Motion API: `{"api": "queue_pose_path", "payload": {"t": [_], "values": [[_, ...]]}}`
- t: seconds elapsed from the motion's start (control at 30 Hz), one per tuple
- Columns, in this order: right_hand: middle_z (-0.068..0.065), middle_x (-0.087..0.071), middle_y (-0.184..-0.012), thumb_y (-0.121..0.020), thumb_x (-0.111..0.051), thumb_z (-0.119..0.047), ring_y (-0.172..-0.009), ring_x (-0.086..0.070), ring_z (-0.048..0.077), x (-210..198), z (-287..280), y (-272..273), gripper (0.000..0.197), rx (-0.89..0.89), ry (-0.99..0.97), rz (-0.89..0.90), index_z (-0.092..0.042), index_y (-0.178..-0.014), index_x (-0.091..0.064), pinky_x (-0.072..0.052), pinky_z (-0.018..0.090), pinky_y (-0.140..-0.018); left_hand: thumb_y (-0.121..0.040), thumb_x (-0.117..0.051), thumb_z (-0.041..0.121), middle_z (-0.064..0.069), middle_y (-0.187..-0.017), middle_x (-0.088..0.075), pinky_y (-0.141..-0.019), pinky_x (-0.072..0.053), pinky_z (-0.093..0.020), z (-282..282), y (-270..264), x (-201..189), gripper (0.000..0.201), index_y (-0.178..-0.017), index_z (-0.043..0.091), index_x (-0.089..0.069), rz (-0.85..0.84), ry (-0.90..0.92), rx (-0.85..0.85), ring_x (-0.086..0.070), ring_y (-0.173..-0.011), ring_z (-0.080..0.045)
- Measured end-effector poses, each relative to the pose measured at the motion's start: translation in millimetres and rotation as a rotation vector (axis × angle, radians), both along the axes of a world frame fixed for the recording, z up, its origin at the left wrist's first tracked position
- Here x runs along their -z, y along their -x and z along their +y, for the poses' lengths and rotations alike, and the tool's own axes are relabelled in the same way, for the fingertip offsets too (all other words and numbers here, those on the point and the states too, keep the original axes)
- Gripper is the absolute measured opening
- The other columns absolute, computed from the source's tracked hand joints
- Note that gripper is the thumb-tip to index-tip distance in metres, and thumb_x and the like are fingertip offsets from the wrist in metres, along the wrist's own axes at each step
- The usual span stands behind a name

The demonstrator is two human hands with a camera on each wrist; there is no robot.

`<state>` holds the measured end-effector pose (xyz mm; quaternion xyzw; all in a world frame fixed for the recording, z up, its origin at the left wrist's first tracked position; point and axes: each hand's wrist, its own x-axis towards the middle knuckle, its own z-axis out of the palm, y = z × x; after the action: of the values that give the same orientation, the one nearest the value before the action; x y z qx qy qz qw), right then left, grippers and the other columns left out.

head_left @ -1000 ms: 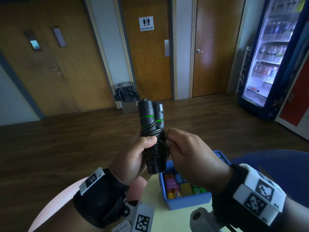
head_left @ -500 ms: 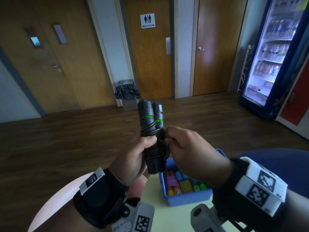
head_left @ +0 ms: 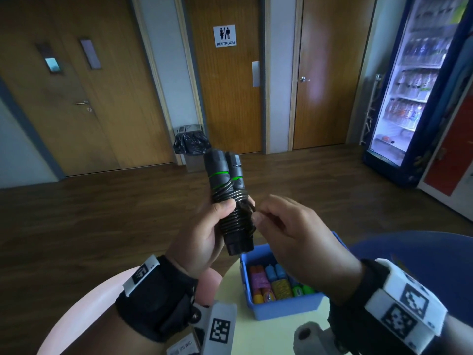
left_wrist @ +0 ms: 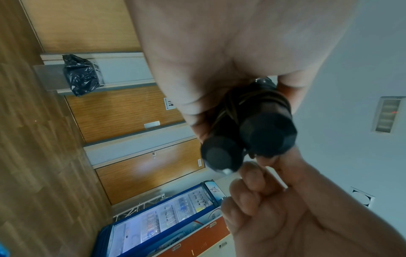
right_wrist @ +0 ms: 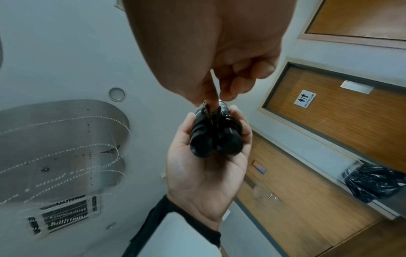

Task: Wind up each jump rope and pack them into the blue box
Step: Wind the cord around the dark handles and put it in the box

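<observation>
Head view puts both hands at the centre of the frame, raised above the near edge of the surface [head_left: 231,336]. The left hand [head_left: 202,239] is wrapped around a black jump rope [head_left: 231,201], its thumb pressed across the coils; the two handles stand side by side, roughly upright and leaning slightly left, each with a green ring near the top, and the cord is wound tightly round their lower half. The right hand [head_left: 294,234] sits just right of the bundle, fingers curled, thumb and forefinger pinching a strand of cord at the coil (the right wrist view shows the thin strand running from the fingertips [right_wrist: 228,94] down to the bundle). Below the hands, in the lower centre of the frame, the blue box [head_left: 281,307] rests on the pale surface and holds several wound ropes in orange, pink, blue, yellow and green. Beyond lie a dark wooden floor, a restroom door [head_left: 227,80] at upper centre and a lit drinks fridge [head_left: 409,80] at the right edge.
</observation>
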<state>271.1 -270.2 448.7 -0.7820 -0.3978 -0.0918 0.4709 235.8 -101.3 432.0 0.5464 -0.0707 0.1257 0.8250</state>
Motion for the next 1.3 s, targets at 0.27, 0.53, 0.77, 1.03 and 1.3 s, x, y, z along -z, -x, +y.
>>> {"api": "queue_pose_path", "payload": {"t": [0.27,0.53,0.77,1.03,1.3], "values": [[-0.005,-0.044,-0.064,-0.092,-0.053,-0.019,-0.066,-0.044,0.014,-8.8,2.9,4.6,0.027,-0.009,0.003,-0.071,-0.011,-0.068,-0.048,-0.033,0.024,-0.057,-0.078,-0.063,0.031,-0.02,-0.1,-0.062,-0.081,-0.055,-0.038,-6.0,-1.0,-3.8,0.054,-0.119,-0.004,-0.057,0.008,-0.018,-0.014,-0.061,-0.093,-0.031],[-0.009,-0.045,-0.062,-0.086,-0.047,-0.028,-0.064,-0.043,0.015,-5.8,9.2,8.4,0.026,0.1,0.075,-0.089,-0.021,-0.062,-0.039,-0.032,0.034,-0.065,-0.085,-0.051,0.019,-0.01,-0.09,-0.069,-0.077,-0.057,-0.029,-13.0,1.9,5.6,0.03,-0.095,0.021,-0.078,0.002,-0.007,-0.024,-0.066,-0.088,-0.02],[-0.007,-0.045,-0.059,-0.087,-0.047,-0.029,-0.064,-0.043,0.011,-7.4,13.7,4.6,0.03,0.134,0.077,-0.031,-0.019,-0.061,-0.039,-0.028,0.035,-0.068,-0.086,-0.054,0.021,-0.006,-0.1,-0.068,-0.085,-0.053,-0.036,-8.4,1.8,5.2,0.033,-0.105,0.04,-0.072,-0.031,-0.111,-0.075,-0.064,-0.097,-0.021],[-0.019,-0.052,-0.068,-0.091,-0.048,-0.036,-0.066,-0.046,0.008,-7.0,13.8,7.7,0.026,0.012,-0.02,0.102,-0.024,-0.068,-0.048,-0.038,0.042,-0.072,-0.081,-0.065,0.038,-0.032,-0.117,-0.058,-0.105,-0.038,-0.068,2.1,4.7,3.6,0.057,-0.13,0.011,-0.056,-0.034,-0.221,-0.188,-0.055,-0.114,-0.05],[-0.012,-0.049,-0.064,-0.083,-0.049,-0.029,-0.064,-0.046,0.013,-11.6,16.0,11.2,0.019,0.072,-0.123,0.053,-0.018,-0.069,-0.046,-0.042,0.05,-0.07,-0.08,-0.062,0.038,-0.01,-0.106,-0.065,-0.084,-0.053,-0.029,-4.3,0.6,1.8,0.066,-0.142,0.022,-0.045,-0.103,-0.34,-0.151,-0.063,-0.1,-0.021]]}}
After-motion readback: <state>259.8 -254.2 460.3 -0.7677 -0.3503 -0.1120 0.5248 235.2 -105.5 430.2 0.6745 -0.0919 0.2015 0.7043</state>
